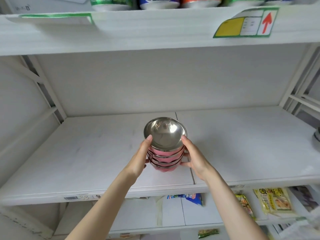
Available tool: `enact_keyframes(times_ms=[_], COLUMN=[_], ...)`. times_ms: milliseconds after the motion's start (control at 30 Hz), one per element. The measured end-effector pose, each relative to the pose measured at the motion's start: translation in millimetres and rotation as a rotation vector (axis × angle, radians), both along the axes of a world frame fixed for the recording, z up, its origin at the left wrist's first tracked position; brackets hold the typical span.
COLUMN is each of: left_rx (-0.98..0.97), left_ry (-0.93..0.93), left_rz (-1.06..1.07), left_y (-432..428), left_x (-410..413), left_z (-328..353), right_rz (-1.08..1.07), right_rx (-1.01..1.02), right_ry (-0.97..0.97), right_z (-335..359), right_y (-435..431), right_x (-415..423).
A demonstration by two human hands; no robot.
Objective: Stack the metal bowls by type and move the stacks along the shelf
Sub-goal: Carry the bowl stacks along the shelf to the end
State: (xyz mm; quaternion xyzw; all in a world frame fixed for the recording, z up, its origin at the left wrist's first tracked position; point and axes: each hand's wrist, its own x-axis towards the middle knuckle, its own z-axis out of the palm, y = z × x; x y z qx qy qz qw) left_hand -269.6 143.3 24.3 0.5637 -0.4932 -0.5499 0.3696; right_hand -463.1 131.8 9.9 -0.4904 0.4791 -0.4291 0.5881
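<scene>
Pink-sided metal bowl stack (164, 153) upright on white shelf (86, 153), mouths up, axis vertical; left hand (140, 158), right hand (194, 158) clasp sides.

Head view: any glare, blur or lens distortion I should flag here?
Head view: wide-angle bending bows the upper shelf edge; soft glare and reflections inside the top bowl of the pink bowl stack; the price label and lower-shelf packets look blurred; lighting even.

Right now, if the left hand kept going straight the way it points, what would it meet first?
The left hand is already pressed against the stack of pink bowls, so that comes first. Past the stack, the middle shelf looks bare up to the white back panel, though depth is hard to judge.
</scene>
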Motion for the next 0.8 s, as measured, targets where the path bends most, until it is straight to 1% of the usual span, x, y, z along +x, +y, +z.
enact_keyframes(times_ms=[167, 233, 533, 800], left_rx=[-0.036, -0.055, -0.067, -0.085], left_ry=[0.01, 0.006, 0.023, 0.009], left_rz=[0.01, 0.028, -0.015, -0.048], left_y=[5.4, 12.2, 24.9, 33.3], left_x=[-52.2, -89.3, -168.0, -246.5], left_z=[4.7, 9.4, 21.2, 20.5], right_rz=[0.033, 0.065, 0.045, 0.016], right_rx=[-0.003, -0.017, -0.016, -0.028], right_ry=[0.028, 0.036, 0.049, 0.032], right_z=[8.4, 13.6, 28.2, 23.5], right_y=[0.0, 5.3, 24.8, 35.6], right_x=[-49.9, -86.5, -163.5, -242.0])
